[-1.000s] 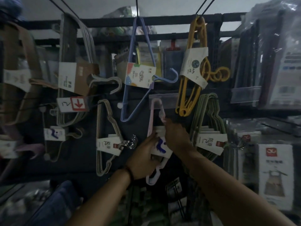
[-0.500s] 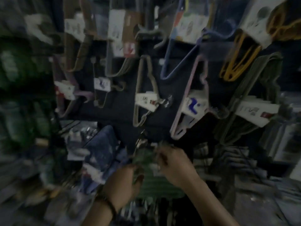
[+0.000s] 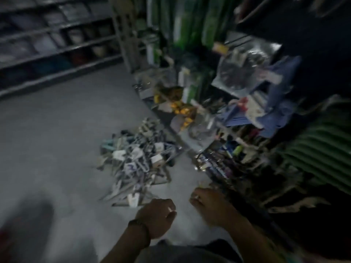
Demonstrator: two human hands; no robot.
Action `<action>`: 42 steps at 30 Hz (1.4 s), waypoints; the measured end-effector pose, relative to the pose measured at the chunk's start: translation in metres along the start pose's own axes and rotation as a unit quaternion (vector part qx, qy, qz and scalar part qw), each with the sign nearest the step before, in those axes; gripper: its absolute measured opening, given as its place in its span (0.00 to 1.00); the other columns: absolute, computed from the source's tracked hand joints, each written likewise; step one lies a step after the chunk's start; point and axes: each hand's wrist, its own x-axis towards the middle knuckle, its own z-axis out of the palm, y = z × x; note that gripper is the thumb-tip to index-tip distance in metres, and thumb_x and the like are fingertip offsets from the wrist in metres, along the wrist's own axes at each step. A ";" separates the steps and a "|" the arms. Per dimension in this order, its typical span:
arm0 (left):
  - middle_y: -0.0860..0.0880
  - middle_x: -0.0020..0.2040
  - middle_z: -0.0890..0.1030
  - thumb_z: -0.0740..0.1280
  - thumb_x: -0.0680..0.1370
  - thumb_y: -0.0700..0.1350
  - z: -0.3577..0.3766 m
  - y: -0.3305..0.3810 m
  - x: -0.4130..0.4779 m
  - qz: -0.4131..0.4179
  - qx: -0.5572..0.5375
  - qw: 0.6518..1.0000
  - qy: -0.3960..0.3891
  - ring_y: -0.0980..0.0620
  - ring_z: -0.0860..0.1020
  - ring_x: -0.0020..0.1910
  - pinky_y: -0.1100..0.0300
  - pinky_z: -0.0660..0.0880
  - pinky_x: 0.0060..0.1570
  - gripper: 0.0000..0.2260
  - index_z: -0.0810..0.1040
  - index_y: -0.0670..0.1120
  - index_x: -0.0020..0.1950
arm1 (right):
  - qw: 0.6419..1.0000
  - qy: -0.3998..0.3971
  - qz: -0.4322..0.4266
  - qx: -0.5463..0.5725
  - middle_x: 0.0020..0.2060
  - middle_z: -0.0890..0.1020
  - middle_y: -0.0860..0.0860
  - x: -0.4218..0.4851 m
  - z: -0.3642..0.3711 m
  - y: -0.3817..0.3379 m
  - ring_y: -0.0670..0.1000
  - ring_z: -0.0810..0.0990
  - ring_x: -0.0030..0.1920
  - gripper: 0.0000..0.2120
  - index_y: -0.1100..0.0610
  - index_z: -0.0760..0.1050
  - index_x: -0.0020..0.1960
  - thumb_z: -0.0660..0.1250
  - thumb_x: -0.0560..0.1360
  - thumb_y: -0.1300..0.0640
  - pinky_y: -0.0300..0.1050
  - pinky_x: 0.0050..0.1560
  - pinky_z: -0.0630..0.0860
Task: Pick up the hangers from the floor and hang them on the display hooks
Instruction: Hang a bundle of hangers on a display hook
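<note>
Closest in, two bare forearms reach forward over a dark garment (image 3: 190, 252) at the bottom edge. The left hand (image 3: 158, 215) wears one dark wristband (image 3: 141, 229); it shows its back, the fingers loosely curled under with nothing seen in them. The right hand (image 3: 210, 206) hangs just beside it and apart from it, fingers bent downward, and the blur hides whether they pinch anything. At lower left sits one dark, smeared shape (image 3: 24, 224) that cannot be made out. Beyond the hands, a strip of grey floor (image 3: 57, 130) lies between them and the single pile of hangers (image 3: 136, 162), which rests on the floor in a tangled heap, several white card labels showing among the frames; the hangers themselves are too blurred to count. Right of the pile and close against it stands a low display rack (image 3: 201, 147) crowded with packaged goods: yellow items (image 3: 182, 111), blue packs (image 3: 247, 115) and one green ribbed piece (image 3: 322, 158) at the far right. Tall green packages (image 3: 190, 25) stand behind these. Farthest off, at upper left, dark shelving (image 3: 57, 44) runs along the aisle in several tiers.
</note>
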 end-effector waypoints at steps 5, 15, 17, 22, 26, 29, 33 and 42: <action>0.53 0.59 0.85 0.61 0.79 0.63 -0.006 -0.093 -0.030 -0.103 -0.072 0.992 0.023 0.49 0.83 0.57 0.52 0.81 0.57 0.16 0.80 0.59 0.61 | 0.995 -0.099 0.011 0.012 0.57 0.84 0.49 0.063 0.040 -0.059 0.48 0.82 0.55 0.15 0.52 0.80 0.61 0.66 0.82 0.43 0.42 0.52 0.77; 0.52 0.60 0.84 0.62 0.83 0.59 -0.073 -0.207 0.028 -0.226 -0.160 0.959 0.067 0.51 0.83 0.55 0.51 0.82 0.57 0.13 0.80 0.59 0.63 | 0.979 -0.200 -0.020 -0.040 0.40 0.81 0.48 0.245 0.058 -0.121 0.49 0.80 0.43 0.12 0.55 0.79 0.47 0.65 0.83 0.49 0.46 0.44 0.74; 0.53 0.60 0.84 0.61 0.82 0.59 -0.099 -0.227 0.053 -0.247 -0.167 0.952 0.069 0.51 0.83 0.54 0.51 0.82 0.57 0.12 0.80 0.59 0.62 | 0.976 -0.212 -0.020 -0.049 0.40 0.80 0.45 0.294 0.058 -0.130 0.49 0.80 0.45 0.10 0.52 0.78 0.46 0.64 0.83 0.48 0.47 0.46 0.75; 0.52 0.58 0.85 0.61 0.82 0.58 -0.153 -0.285 0.133 -0.269 -0.199 0.938 0.092 0.50 0.84 0.52 0.50 0.83 0.55 0.12 0.80 0.58 0.60 | 0.964 -0.261 -0.018 -0.044 0.48 0.82 0.48 0.432 0.074 -0.143 0.50 0.82 0.49 0.10 0.51 0.79 0.53 0.63 0.83 0.46 0.50 0.50 0.80; 0.51 0.57 0.85 0.63 0.83 0.53 -0.166 -0.341 0.210 -0.272 -0.235 0.930 0.076 0.49 0.84 0.53 0.50 0.83 0.55 0.08 0.82 0.57 0.58 | 0.955 -0.288 -0.006 -0.068 0.41 0.82 0.51 0.530 0.104 -0.143 0.50 0.80 0.41 0.10 0.53 0.77 0.45 0.65 0.82 0.49 0.47 0.41 0.74; 0.49 0.59 0.85 0.63 0.83 0.54 -0.154 -0.399 0.277 -0.276 -0.244 0.929 0.041 0.47 0.83 0.56 0.50 0.81 0.59 0.10 0.82 0.56 0.58 | 0.958 -0.276 0.027 -0.070 0.32 0.74 0.57 0.602 0.145 -0.127 0.54 0.73 0.34 0.18 0.59 0.71 0.38 0.63 0.83 0.52 0.48 0.36 0.64; 0.47 0.62 0.84 0.64 0.84 0.51 -0.121 -0.486 0.372 -0.263 -0.224 0.938 0.005 0.45 0.82 0.62 0.52 0.78 0.63 0.12 0.82 0.50 0.64 | 0.954 -0.280 0.088 -0.053 0.30 0.70 0.51 0.689 0.224 -0.088 0.49 0.69 0.30 0.21 0.54 0.68 0.34 0.62 0.85 0.52 0.45 0.33 0.64; 0.40 0.74 0.72 0.68 0.81 0.52 -0.040 -0.637 0.610 -0.247 -0.191 0.949 0.052 0.40 0.74 0.71 0.48 0.74 0.70 0.24 0.70 0.47 0.76 | 0.952 -0.197 0.234 -0.005 0.54 0.79 0.54 0.847 0.409 0.029 0.58 0.81 0.59 0.05 0.58 0.76 0.49 0.65 0.83 0.58 0.39 0.44 0.71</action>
